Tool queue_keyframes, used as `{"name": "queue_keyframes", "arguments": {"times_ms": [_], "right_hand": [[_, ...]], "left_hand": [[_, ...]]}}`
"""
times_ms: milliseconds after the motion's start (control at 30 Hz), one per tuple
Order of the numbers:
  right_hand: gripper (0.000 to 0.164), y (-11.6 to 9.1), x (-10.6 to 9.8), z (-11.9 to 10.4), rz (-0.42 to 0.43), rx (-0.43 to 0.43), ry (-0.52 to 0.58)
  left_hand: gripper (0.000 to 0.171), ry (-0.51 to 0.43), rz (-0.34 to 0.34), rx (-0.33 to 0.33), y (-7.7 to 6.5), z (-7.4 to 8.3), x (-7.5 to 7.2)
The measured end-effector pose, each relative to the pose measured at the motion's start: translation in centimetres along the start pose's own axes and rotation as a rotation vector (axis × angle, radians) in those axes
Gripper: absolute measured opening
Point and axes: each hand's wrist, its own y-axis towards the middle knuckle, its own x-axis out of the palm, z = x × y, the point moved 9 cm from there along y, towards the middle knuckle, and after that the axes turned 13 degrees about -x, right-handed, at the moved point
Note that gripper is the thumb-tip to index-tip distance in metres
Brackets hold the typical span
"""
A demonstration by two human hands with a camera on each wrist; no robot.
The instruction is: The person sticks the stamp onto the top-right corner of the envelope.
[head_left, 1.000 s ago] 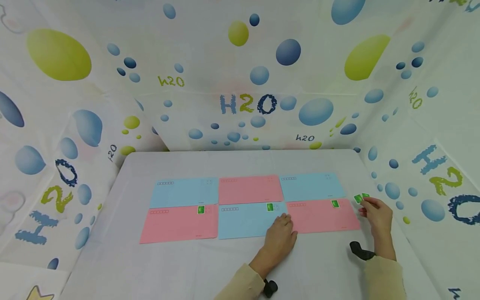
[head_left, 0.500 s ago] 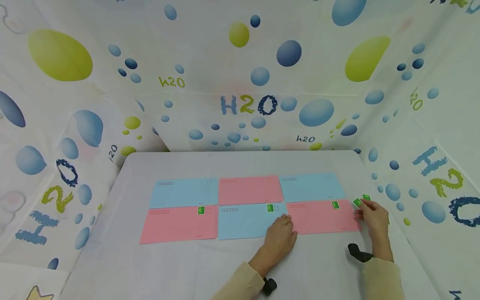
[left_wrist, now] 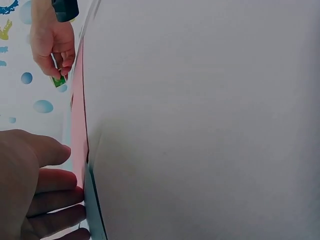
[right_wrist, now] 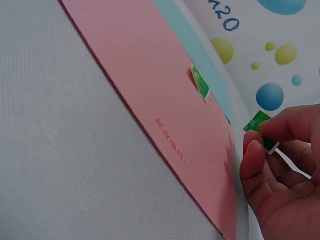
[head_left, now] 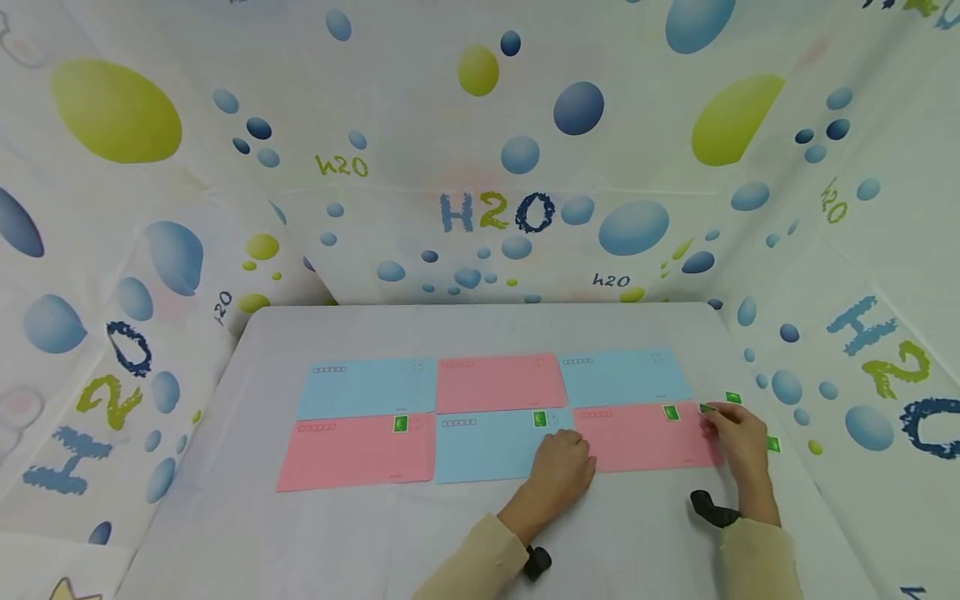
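My right hand (head_left: 738, 442) pinches a small green stamp (right_wrist: 258, 121) between thumb and fingertips, just off the right edge of the front-right pink envelope (head_left: 637, 442). That envelope bears a green stamp (head_left: 671, 412) near its top right corner; in the right wrist view this stamp (right_wrist: 200, 83) looks partly lifted. My left hand (head_left: 561, 471) rests where the front-middle blue envelope (head_left: 483, 454) meets the pink one, its fingers (left_wrist: 57, 204) loosely extended and holding nothing. Two loose green stamps lie near my right hand: one behind it (head_left: 733, 397), another to its right (head_left: 773, 444).
The front-left pink envelope (head_left: 356, 454) and the blue one beside it carry stamps (head_left: 401, 423) at upper right. Behind lie a blue envelope (head_left: 367, 390), a pink one (head_left: 498, 385) and another blue one (head_left: 624, 377). Printed cloth (head_left: 405, 108) surrounds the white table (head_left: 480, 325).
My right hand has shifted slightly left with its stamp, drawing away from the loose stamp behind it. The loose stamp to its right has come into view. The left hand stays nearly still.
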Motion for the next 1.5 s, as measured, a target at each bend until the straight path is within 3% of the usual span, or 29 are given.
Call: {"name": "queue_keyframes", "arguments": {"times_ms": [133, 267, 367, 500, 733, 900, 1067, 1233, 1500], "right_hand": [[0.049, 0.2, 0.0, 0.0, -0.006, 0.002, 0.032], [0.052, 0.2, 0.1, 0.1, -0.014, 0.005, 0.099], [0.050, 0.2, 0.3, 0.2, -0.023, -0.007, 0.081], [0.047, 0.1, 0.6, 0.1, -0.031, -0.032, 0.048], [0.045, 0.0, 0.5, 0.1, -0.009, -0.028, 0.075], [0.043, 0.1, 0.4, 0.2, 0.015, -0.037, 0.095], [0.040, 0.2, 0.5, 0.4, 0.028, -0.051, 0.121], [0.040, 0.2, 0.4, 0.1, 0.052, -0.073, 0.114], [0.040, 0.5, 0.0, -0.4, 0.066, -0.055, 0.046]], "left_hand": [[0.022, -0.025, -0.016, 0.000, 1.0, 0.2, 0.0], [0.020, -0.062, 0.022, -0.008, 2.1, -0.1, -0.4], [0.019, -0.051, 0.051, -0.031, 2.8, -0.9, -0.2], [0.022, -0.022, 0.022, -0.081, 3.9, -2.2, 0.6], [0.026, 0.169, -0.127, -0.101, 5.3, -3.1, 2.1], [0.023, 0.287, -0.153, -0.069, 5.8, -2.9, 2.8], [0.021, 0.275, -0.096, -0.077, 6.0, -2.8, 2.8], [0.017, 0.192, -0.037, -0.115, 6.0, -2.9, 2.4], [0.017, 0.187, -0.055, -0.139, 6.3, -2.8, 2.6]]}}
